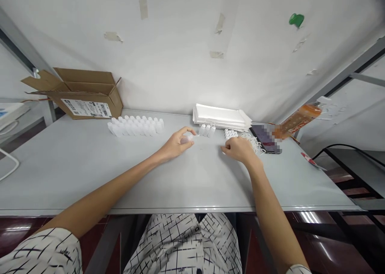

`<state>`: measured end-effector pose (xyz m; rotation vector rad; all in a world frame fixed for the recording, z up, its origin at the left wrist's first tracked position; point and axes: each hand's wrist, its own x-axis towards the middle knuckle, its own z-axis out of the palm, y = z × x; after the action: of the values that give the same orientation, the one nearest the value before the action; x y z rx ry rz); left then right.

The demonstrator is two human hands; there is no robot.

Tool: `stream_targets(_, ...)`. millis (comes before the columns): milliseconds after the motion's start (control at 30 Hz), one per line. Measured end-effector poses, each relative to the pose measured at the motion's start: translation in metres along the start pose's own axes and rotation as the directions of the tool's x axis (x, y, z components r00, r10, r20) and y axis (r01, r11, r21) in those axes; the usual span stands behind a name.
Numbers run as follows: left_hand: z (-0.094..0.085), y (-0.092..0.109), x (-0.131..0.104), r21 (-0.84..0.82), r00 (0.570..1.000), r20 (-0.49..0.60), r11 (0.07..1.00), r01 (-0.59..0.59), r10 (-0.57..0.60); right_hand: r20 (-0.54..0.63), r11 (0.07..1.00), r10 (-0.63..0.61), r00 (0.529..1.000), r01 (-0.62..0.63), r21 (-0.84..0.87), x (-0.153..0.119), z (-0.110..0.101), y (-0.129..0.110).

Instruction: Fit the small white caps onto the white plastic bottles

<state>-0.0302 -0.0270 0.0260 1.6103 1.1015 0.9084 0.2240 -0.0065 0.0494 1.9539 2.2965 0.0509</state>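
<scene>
My left hand [177,144] is curled around a small translucent plastic bottle [187,139], which lies tilted with its narrow end pointing right. My right hand [240,148] is closed just above the table, thumb and forefinger together; whatever they may hold is hidden. Directly behind the right hand sit several small white caps [230,133] in a tight group. Beside them, partly covered by that hand, is a heap of thin white plastic loops [255,142]. Between my hands, farther back, three small white bottles [207,130] stand close together. Rows of similar translucent bottles [136,126] stand at the left.
A stack of flat white packets [221,115] lies against the wall. An open cardboard box [87,97] is at the back left. On the right are a phone [264,138] and an orange drink bottle [300,119]. The table's front edge [186,210] runs below my forearms.
</scene>
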Motion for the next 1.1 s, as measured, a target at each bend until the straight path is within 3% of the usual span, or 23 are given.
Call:
stream_targets(267, -0.002, -0.001, 0.002, -0.141, 0.993, 0.066, 0.984, 0.107, -0.099, -0.04, 0.995, -0.104, 0.994, 0.104, -0.004, -0.004, 0.008, -0.027)
stream_targets(400, -0.002, -0.004, 0.004, -0.291, 0.985, 0.061, 0.941, 0.172, -0.161, -0.066, 0.971, -0.17, 0.983, 0.178, 0.16, -0.002, 0.011, -0.027)
stream_targets(500, -0.003, -0.003, 0.004, -0.284, 0.992, -0.004, 0.952, 0.116, -0.122, -0.104, 0.911, -0.211, 0.972, 0.234, 0.339, 0.0, 0.014, -0.022)
stream_targets(600, -0.002, -0.001, 0.003, -0.24, 0.995, -0.051, 0.968, 0.073, -0.088, -0.187, 0.776, -0.24, 0.953, 0.304, 0.553, 0.001, 0.016, -0.018)
stream_targets(733, 0.001, -0.001, 0.002, -0.14, 0.992, -0.062, 0.985, 0.098, -0.107, -0.271, 0.41, -0.159, 0.949, 0.314, 0.857, 0.001, 0.014, -0.023)
stream_targets(800, 0.003, -0.002, 0.002, -0.051, 0.994, -0.063, 0.995, 0.091, -0.094, -0.283, 0.228, -0.125, 0.951, 0.305, 0.925, 0.0, 0.012, -0.029)
stream_targets(867, 0.006, -0.003, 0.0, 0.069, 0.997, -0.066, 0.996, 0.051, -0.047, -0.287, 0.107, -0.124, 0.95, 0.3, 0.948, -0.001, 0.01, -0.036)
stream_targets(967, 0.011, -0.005, -0.001, 0.269, 0.996, -0.07, 0.963, -0.033, 0.054, -0.267, 0.02, -0.168, 0.949, 0.274, 0.962, -0.006, 0.008, -0.046)
stream_targets(1100, 0.014, -0.009, -0.001, 0.448, 0.993, -0.072, 0.892, -0.054, 0.096, -0.262, -0.015, -0.23, 0.937, 0.265, 0.964, -0.01, 0.009, -0.057)
